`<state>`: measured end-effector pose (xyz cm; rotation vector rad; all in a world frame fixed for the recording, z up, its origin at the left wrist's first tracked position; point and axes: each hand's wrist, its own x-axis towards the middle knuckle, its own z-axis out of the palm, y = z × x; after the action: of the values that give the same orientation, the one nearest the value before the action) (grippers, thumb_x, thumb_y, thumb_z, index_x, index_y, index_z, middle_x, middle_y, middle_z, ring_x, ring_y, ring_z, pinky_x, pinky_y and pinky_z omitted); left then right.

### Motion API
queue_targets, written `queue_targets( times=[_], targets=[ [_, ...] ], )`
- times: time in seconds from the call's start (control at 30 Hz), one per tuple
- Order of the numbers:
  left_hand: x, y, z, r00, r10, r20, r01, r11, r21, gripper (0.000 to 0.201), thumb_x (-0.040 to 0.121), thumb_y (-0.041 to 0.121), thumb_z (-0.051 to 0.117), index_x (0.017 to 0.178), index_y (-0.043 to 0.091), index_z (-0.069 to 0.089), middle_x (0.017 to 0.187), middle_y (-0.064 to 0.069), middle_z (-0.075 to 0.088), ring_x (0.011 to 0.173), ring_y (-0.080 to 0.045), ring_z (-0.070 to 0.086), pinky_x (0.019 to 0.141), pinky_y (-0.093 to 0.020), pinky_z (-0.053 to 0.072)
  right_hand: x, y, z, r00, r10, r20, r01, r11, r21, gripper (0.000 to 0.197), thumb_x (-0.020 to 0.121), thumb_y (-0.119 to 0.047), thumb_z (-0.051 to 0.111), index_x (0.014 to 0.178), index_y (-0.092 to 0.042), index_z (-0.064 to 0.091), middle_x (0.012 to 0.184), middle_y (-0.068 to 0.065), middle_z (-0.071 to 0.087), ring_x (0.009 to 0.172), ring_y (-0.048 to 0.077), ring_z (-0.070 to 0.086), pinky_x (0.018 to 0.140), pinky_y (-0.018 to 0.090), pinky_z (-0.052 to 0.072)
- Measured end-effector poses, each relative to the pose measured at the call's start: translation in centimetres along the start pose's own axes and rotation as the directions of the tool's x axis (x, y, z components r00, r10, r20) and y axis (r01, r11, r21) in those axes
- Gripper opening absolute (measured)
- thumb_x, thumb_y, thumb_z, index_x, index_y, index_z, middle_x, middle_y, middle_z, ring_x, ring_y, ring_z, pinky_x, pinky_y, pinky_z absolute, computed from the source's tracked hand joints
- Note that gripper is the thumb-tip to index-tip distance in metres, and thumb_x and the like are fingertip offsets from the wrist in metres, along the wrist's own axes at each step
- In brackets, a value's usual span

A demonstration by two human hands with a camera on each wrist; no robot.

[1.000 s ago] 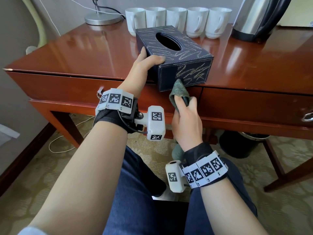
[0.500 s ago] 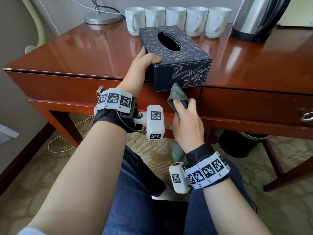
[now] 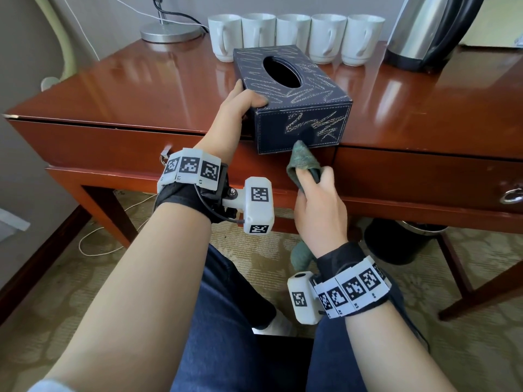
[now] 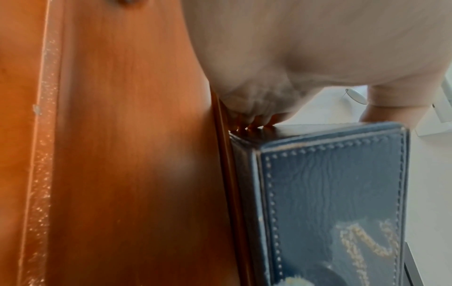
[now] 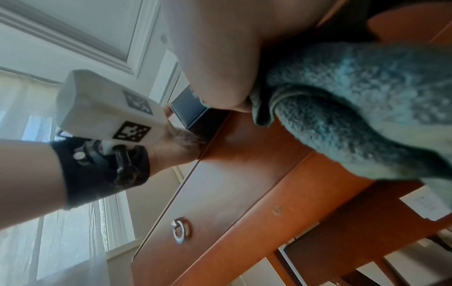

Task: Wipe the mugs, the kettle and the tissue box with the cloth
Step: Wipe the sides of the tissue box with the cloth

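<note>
A dark blue tissue box (image 3: 294,100) with chalky scribbles sits at the desk's front edge, its near end overhanging a little. My left hand (image 3: 243,104) grips its left near corner, thumb on top, fingers on the side. In the left wrist view the tissue box (image 4: 330,193) fills the lower right. My right hand (image 3: 317,199) holds a green cloth (image 3: 301,159) bunched over its fingers, its tip just below the box's near face. In the right wrist view the cloth (image 5: 354,100) hangs from the palm. Several white mugs (image 3: 294,38) line the back edge; a steel kettle (image 3: 430,29) stands at the back right.
The red-brown desk (image 3: 141,91) has drawers with ring pulls (image 3: 512,195) below its top. A lamp base (image 3: 169,32) and cables stand at the back left. A dark bin (image 3: 402,239) sits under the desk by my knees.
My right hand with the cloth has slid down off the box's near face to just below its lower edge. The box has turned slightly under my left hand.
</note>
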<state>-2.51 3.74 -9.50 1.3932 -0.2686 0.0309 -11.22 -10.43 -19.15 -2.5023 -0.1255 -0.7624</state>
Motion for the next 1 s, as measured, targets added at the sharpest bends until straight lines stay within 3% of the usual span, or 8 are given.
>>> queue_targets(
  times=[0.1,0.2,0.33,0.43,0.6,0.8,1.0],
  targets=[
    [-0.1,-0.1,0.0,0.999,0.011,0.036,-0.01,1.0,-0.006,0.073,0.053,0.038,0.061,0.121,0.011,0.054,0.107,-0.005,0.063,0.092,-0.019,0.056,0.087,-0.034,0.043,0.3,0.2,-0.4,0.995,0.08,-0.056,-0.079,0.997,0.023,0.041,0.088,0.001,0.052,0.127,-0.013,0.058,0.105,0.019,0.047,0.063,0.026,0.04,0.058,0.029,0.03],
    [0.0,-0.2,0.0,0.999,0.014,0.03,-0.014,1.0,-0.015,0.078,0.053,0.038,0.061,0.125,0.009,0.054,0.107,-0.006,0.06,0.094,-0.021,0.054,0.087,-0.035,0.041,1.0,-0.3,-0.5,0.995,0.064,-0.075,-0.059,0.996,0.064,0.043,0.09,0.0,0.05,0.131,-0.013,0.055,0.106,0.019,0.046,0.067,0.021,0.033,0.059,0.03,0.03],
    [0.1,-0.1,0.1,0.999,0.021,0.034,-0.021,1.0,-0.011,0.077,0.051,0.037,0.061,0.123,0.01,0.052,0.109,-0.009,0.057,0.096,-0.022,0.051,0.088,-0.036,0.04,0.9,-0.8,-0.3,0.999,-0.037,-0.009,0.038,0.999,0.036,0.039,0.088,0.0,0.051,0.125,-0.011,0.057,0.106,0.019,0.047,0.064,0.025,0.04,0.054,0.03,0.032],
    [0.1,-0.2,0.0,0.999,0.023,0.04,-0.022,1.0,-0.021,0.075,0.052,0.037,0.06,0.122,0.01,0.052,0.109,-0.008,0.059,0.095,-0.021,0.054,0.086,-0.034,0.042,0.2,-0.1,-0.2,0.999,-0.03,0.029,0.03,0.999,-0.023,0.04,0.084,0.003,0.052,0.121,-0.013,0.059,0.103,0.017,0.047,0.064,0.033,0.049,0.052,0.029,0.031],
    [0.1,-0.4,-0.1,0.999,0.027,0.046,-0.025,0.999,-0.027,0.074,0.053,0.037,0.061,0.122,0.011,0.053,0.109,-0.007,0.06,0.095,-0.021,0.055,0.087,-0.033,0.043,0.7,0.2,-0.8,0.996,0.06,-0.061,-0.059,0.998,0.018,0.04,0.088,0.002,0.052,0.125,-0.011,0.059,0.105,0.021,0.047,0.068,0.036,0.052,0.057,0.03,0.031],
    [0.1,-0.4,-0.2,0.997,0.04,0.06,-0.038,0.999,-0.021,0.069,0.055,0.037,0.06,0.119,0.01,0.054,0.107,-0.007,0.062,0.092,-0.019,0.058,0.083,-0.03,0.046,1.0,-0.3,-0.6,0.998,-0.035,-0.044,0.038,0.998,0.06,0.038,0.086,0.003,0.051,0.122,-0.009,0.06,0.104,0.02,0.048,0.065,0.037,0.052,0.055,0.029,0.033],
    [0.1,-0.6,-0.2,0.997,0.041,0.067,-0.04,0.999,-0.019,0.068,0.055,0.037,0.06,0.118,0.013,0.054,0.107,-0.005,0.061,0.093,-0.019,0.057,0.084,-0.029,0.046,0.5,1.2,-1.0,0.994,0.092,-0.059,-0.091,0.996,0.014,0.041,0.09,0.0,0.049,0.127,-0.013,0.058,0.109,0.019,0.047,0.073,0.037,0.054,0.06,0.031,0.034]
  ],
)
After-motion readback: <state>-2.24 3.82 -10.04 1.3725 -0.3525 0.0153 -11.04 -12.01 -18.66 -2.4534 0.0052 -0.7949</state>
